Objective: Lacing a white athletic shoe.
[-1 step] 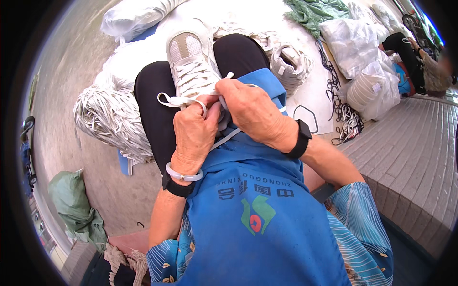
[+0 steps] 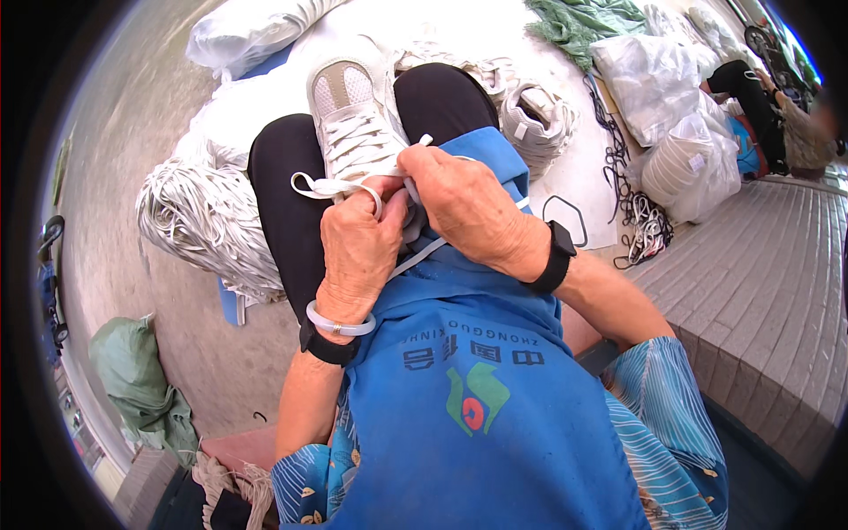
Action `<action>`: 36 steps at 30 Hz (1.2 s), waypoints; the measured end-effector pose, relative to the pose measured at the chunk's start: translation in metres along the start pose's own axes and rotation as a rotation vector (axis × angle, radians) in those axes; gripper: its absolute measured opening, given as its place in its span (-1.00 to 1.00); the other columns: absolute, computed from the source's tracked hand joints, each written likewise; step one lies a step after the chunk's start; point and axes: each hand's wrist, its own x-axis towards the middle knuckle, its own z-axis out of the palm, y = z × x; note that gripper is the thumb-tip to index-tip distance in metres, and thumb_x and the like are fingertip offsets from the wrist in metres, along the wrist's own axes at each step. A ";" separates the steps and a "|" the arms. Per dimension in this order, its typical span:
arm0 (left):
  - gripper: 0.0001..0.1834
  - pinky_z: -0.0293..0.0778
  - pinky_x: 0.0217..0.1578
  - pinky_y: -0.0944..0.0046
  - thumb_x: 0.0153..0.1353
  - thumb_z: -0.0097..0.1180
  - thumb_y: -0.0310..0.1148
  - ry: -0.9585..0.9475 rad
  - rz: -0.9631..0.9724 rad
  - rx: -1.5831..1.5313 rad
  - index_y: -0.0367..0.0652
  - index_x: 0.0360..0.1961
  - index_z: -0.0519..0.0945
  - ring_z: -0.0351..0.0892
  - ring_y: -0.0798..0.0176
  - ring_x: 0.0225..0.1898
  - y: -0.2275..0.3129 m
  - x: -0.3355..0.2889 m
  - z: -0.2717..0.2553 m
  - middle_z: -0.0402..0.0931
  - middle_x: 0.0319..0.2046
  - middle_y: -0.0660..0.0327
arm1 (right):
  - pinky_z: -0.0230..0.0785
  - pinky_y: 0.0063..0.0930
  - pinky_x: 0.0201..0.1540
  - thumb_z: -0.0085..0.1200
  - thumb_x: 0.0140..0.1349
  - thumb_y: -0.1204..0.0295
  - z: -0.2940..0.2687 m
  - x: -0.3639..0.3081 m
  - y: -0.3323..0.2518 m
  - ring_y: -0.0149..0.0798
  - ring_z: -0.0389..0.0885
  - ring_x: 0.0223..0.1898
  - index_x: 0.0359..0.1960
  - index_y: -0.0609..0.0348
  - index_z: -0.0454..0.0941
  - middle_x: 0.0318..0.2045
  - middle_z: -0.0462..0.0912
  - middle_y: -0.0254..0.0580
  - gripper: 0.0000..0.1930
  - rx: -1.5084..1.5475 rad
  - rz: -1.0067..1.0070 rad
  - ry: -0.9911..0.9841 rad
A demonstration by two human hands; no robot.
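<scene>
A white and beige sneaker point(image 2: 346, 88) rests between my knees, toe pointing away, with white laces threaded through its eyelets. At its ankle opening, my left hand point(image 2: 358, 238) is closed round a white shoelace point(image 2: 329, 185), and a loop of it sticks out on the left. My right hand point(image 2: 468, 208) pinches the lace on the other side; a lace end pokes up above its fingers. Both hands almost touch, and the fingertips partly hide the lace between them. A blue apron point(image 2: 477, 353) covers my lap below the shoe.
A large bundle of white laces point(image 2: 208, 225) lies left of my knees. Further sneakers point(image 2: 534, 124) stand on the white sheet at right. Beyond are clear plastic bags point(image 2: 689, 163), dark cords point(image 2: 609, 132), and another person's leg point(image 2: 751, 110). A green sack point(image 2: 137, 375) sits at lower left.
</scene>
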 end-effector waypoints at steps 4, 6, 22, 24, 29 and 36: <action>-0.91 0.48 -0.50 0.12 0.13 0.14 -0.44 0.013 0.103 0.131 -0.21 -0.36 0.60 0.60 -0.04 -0.54 0.001 0.000 0.001 0.55 -0.61 0.01 | 0.40 -0.09 -0.36 -0.01 0.10 0.63 -0.006 0.000 0.004 0.20 0.53 -0.38 -0.28 0.30 0.31 -0.44 0.49 0.04 -0.83 0.118 0.077 0.009; -0.92 0.48 -0.50 0.09 0.13 0.13 -0.44 0.005 0.143 0.225 -0.22 -0.38 0.58 0.59 -0.07 -0.54 0.003 0.000 -0.001 0.54 -0.61 0.00 | 0.40 -0.11 -0.31 0.01 0.13 0.61 -0.009 -0.002 0.004 0.15 0.52 -0.36 -0.23 0.28 0.38 -0.47 0.47 0.00 -0.83 0.136 0.054 0.090; -0.94 0.02 -0.73 0.57 0.16 0.13 -0.43 -0.324 -0.483 -0.325 -0.18 -0.42 0.56 0.14 0.67 -0.72 -0.014 -0.012 -0.080 0.30 -0.65 0.53 | 0.45 -0.16 -0.32 0.06 0.13 0.58 -0.003 -0.007 -0.031 0.09 0.55 -0.32 -0.17 0.24 0.45 -0.30 0.44 0.00 -0.79 0.131 0.046 -0.238; -0.93 -0.01 -0.77 0.57 0.19 0.12 -0.40 -0.275 -0.558 -0.410 -0.16 -0.38 0.56 0.11 0.66 -0.77 -0.024 -0.010 -0.085 0.27 -0.70 0.55 | 0.44 -0.15 -0.30 0.06 0.12 0.60 -0.002 -0.004 -0.031 0.08 0.54 -0.32 -0.16 0.24 0.47 -0.31 0.44 -0.02 -0.78 0.140 0.050 -0.194; -0.75 0.21 -0.62 0.54 0.33 0.03 -0.24 -0.317 -0.492 -0.706 -0.22 -0.31 0.58 0.29 0.58 -0.61 -0.033 -0.011 -0.078 0.45 -0.52 0.35 | 0.46 -0.13 -0.35 0.03 0.13 0.57 0.003 -0.005 -0.035 0.11 0.55 -0.38 -0.30 0.29 0.43 -0.33 0.42 0.02 -0.89 0.115 0.022 -0.239; -0.50 0.35 -0.27 0.41 0.43 -0.25 -0.06 -0.065 0.041 0.044 -0.29 -0.23 0.57 0.42 0.43 -0.43 -0.024 -0.019 -0.081 0.48 -0.41 0.23 | 0.45 -0.35 -0.30 0.04 0.13 0.63 0.000 0.013 -0.029 -0.09 0.59 -0.32 -0.06 0.26 0.50 -0.24 0.53 -0.04 -0.70 0.140 0.070 0.063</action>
